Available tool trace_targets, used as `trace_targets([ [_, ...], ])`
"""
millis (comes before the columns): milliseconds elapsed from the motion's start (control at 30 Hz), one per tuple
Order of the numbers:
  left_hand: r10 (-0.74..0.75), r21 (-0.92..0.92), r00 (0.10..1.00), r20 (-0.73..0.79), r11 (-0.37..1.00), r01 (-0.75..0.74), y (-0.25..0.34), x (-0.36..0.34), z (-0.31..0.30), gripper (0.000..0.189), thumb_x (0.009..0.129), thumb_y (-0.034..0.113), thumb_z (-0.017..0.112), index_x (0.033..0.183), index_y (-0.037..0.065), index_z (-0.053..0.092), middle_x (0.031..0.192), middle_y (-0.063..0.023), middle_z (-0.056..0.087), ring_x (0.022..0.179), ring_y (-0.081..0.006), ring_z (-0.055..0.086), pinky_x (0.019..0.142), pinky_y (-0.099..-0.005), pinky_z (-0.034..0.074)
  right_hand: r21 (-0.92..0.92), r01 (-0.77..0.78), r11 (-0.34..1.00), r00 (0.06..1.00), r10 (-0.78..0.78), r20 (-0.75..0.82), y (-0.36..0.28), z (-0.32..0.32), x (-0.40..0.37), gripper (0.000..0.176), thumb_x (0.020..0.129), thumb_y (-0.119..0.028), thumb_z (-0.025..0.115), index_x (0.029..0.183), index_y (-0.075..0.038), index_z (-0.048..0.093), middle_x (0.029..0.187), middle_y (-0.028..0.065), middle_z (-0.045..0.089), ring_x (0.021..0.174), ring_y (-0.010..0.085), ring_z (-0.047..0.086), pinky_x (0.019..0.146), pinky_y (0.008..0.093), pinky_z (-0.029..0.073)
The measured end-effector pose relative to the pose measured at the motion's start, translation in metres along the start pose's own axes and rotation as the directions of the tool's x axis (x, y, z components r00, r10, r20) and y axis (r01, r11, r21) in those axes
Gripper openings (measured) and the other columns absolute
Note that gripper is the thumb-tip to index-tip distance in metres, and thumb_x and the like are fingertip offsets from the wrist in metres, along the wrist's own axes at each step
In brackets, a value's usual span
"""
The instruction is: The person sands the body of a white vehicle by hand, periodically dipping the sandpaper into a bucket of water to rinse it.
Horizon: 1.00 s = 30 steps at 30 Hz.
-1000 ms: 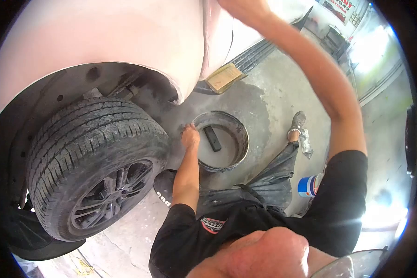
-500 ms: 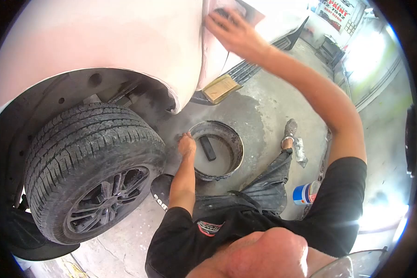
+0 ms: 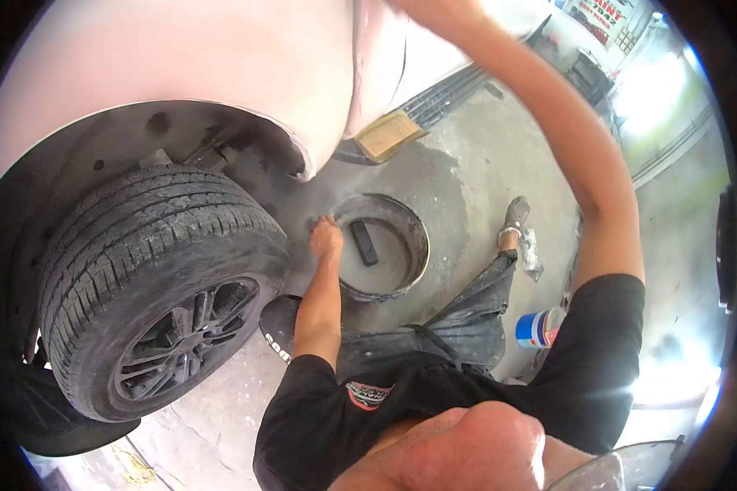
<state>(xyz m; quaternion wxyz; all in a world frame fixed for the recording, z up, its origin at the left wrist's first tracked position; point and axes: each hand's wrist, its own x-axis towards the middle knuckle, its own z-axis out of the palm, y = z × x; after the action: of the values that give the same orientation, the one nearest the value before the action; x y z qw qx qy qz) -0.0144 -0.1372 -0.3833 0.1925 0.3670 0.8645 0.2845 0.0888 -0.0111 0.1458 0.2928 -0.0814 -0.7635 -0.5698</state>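
**Down by the wheel arch, one hand at the basin**

Low on the grey concrete floor (image 3: 467,164), our left hand (image 3: 327,239) rested with its fingers curled under, touching the near rim of the round dark metal basin (image 3: 418,245). We could not tell whether it pinched anything. A dark rectangular block (image 3: 363,242) lay flat inside that basin. Just to the left stood the black ribbed tyre (image 3: 139,262) under its arch.

Our right arm (image 3: 549,123) stretched up along the pale pink car body panel (image 3: 180,57). The right hand passed beyond the top edge, so we could not tell how it was held.

A brown cardboard piece (image 3: 387,135) lay beneath the car's sill, and a blue-and-white can (image 3: 539,327) stood beside our right knee.
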Motion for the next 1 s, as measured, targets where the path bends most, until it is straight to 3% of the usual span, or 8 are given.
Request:
trace_targets([
  [67,0.01,-0.006,1.0,0.015,1.0,-0.01,-0.001,0.0,-0.008,0.043,0.108,0.038,0.042,0.116,0.001,0.063,0.117,-0.023,0.069,0.11,-0.0417,0.066,0.094,-0.051,0.053,-0.224,0.028,0.974,0.998,-0.038,-0.041,0.005,-0.023,0.01,0.036,0.087,-0.008,0.063,0.122,0.0,0.066,0.129,0.0146,0.06,0.127,0.032,0.052,0.119,0.0638,0.027],
  [267,0.002,0.037,1.0,0.028,0.999,-0.003,0.003,-0.001,-0.011,0.044,0.108,0.038,0.041,0.117,0.001,0.063,0.116,-0.0226,0.07,0.111,-0.042,0.066,0.094,-0.0504,0.053,0.149,0.263,0.953,0.959,-0.275,0.066,-0.051,-0.004,-0.06,0.038,0.086,-0.01,0.064,0.122,0.0,0.066,0.127,0.0127,0.061,0.128,0.0306,0.052,0.118,0.0602,0.032],
  [333,-0.016,-0.012,0.998,0.057,1.0,0.017,0.007,-0.002,-0.02,0.044,0.108,0.039,0.042,0.117,0.001,0.063,0.115,-0.0229,0.07,0.11,-0.0422,0.066,0.094,-0.0508,0.052,0.188,0.006,0.982,0.999,-0.016,0.047,-0.018,0.024,-0.03,0.039,0.086,-0.009,0.064,0.124,0.0,0.066,0.132,0.0137,0.057,0.13,0.0304,0.05,0.118,0.0588,0.031],
  [400,-0.016,-0.008,0.997,0.076,1.0,0.017,0.003,-0.002,-0.012,0.044,0.108,0.039,0.041,0.117,0.002,0.063,0.115,-0.0232,0.07,0.11,-0.0423,0.066,0.094,-0.0511,0.052,-0.121,0.013,0.993,0.998,-0.02,-0.053,0.001,-0.014,-0.004,0.043,0.083,-0.007,0.064,0.126,-0.001,0.066,0.139,0.0148,0.054,0.135,0.0322,0.048,0.118,0.0609,0.031],
  [667,0.009,-0.018,0.999,0.04,1.0,-0.008,0.001,0.001,-0.009,0.044,0.108,0.037,0.04,0.118,0.0,0.062,0.114,-0.024,0.07,0.109,-0.0416,0.067,0.095,-0.051,0.051,0.09,0.158,0.983,0.987,-0.155,-0.04,-0.02,0.023,-0.04,0.04,0.088,-0.009,0.064,0.126,0.001,0.062,0.137,0.017,0.057,0.134,0.0325,0.05,0.114,0.0565,0.038],
  [700,0.017,-0.037,0.999,0.036,0.999,-0.015,0.001,0.002,-0.008,0.044,0.108,0.037,0.04,0.119,0.0,0.062,0.114,-0.0241,0.07,0.109,-0.0417,0.066,0.095,-0.051,0.051,0.243,-0.051,0.969,0.998,0.061,-0.034,-0.006,0.023,-0.025,0.041,0.088,-0.009,0.065,0.128,0.001,0.06,0.138,0.0166,0.056,0.134,0.0315,0.049,0.115,0.0553,0.036],
  [867,0.017,0.023,1.0,0.024,1.0,-0.017,-0.003,0.007,-0.004,0.043,0.108,0.036,0.041,0.12,0.001,0.062,0.113,-0.0245,0.07,0.108,-0.0414,0.066,0.096,-0.0509,0.05,0.11,-0.062,0.992,0.998,0.064,-0.014,-0.051,0.022,-0.065,0.047,0.088,-0.008,0.065,0.134,0.001,0.06,0.143,0.016,0.052,0.137,0.0313,0.046,0.118,0.0586,0.03],
  [1000,0.05,0.005,0.999,-0.012,0.999,-0.05,-0.006,0.006,0.002,0.042,0.108,0.036,0.041,0.12,0.001,0.062,0.114,-0.0243,0.069,0.108,-0.0413,0.066,0.096,-0.0503,0.051,0.037,0.207,0.978,0.973,-0.209,0.101,-0.023,-0.007,-0.051,0.047,0.087,-0.007,0.065,0.133,0.002,0.06,0.136,0.0163,0.056,0.137,0.0308,0.046,0.119,0.0551,0.031],
])
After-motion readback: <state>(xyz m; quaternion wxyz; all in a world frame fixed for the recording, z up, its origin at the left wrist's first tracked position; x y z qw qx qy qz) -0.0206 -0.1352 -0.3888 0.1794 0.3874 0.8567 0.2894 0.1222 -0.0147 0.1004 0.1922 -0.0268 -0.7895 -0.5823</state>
